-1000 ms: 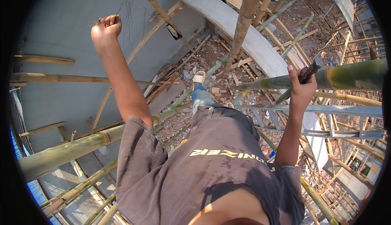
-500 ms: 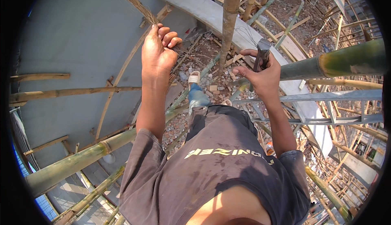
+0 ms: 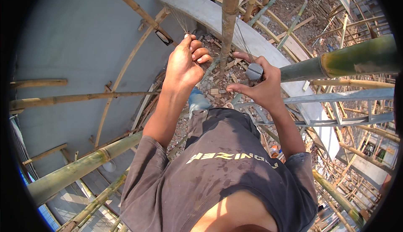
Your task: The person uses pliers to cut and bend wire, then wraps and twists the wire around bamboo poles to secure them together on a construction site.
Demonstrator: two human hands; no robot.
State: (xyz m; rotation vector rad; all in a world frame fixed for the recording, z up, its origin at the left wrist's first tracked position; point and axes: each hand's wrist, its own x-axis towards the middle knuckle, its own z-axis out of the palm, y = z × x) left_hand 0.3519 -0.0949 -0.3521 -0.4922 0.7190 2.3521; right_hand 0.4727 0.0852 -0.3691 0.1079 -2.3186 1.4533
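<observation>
A bundle of thin tie wires (image 3: 181, 22) is pinched in my closed left hand (image 3: 187, 62); its strands fan out above the fingertips, and more ends show beneath the hand. To the right, a pair of pincers (image 3: 254, 72) lies in my right hand (image 3: 266, 81), its blunt grey jaws facing up and its handles hidden by the palm. The right thumb and forefinger point inward, apart from each other. A few loose wire strands (image 3: 243, 39) rise behind the right forefinger; whether that hand grips them I cannot tell.
An upright bamboo pole (image 3: 230, 18) stands just beyond my hands. One thick green bamboo (image 3: 357, 60) runs right of my right hand, another (image 3: 71, 171) lies lower left. A grey wall (image 3: 67, 51) fills the left. Far below is rubble ground (image 3: 216, 91); a pale curved ledge (image 3: 197, 5) crosses beyond.
My left hand has moved right and slightly down with the wires, closer to the right hand. The pincers have tilted so that their jaws now face up, and the right hand has shifted slightly left.
</observation>
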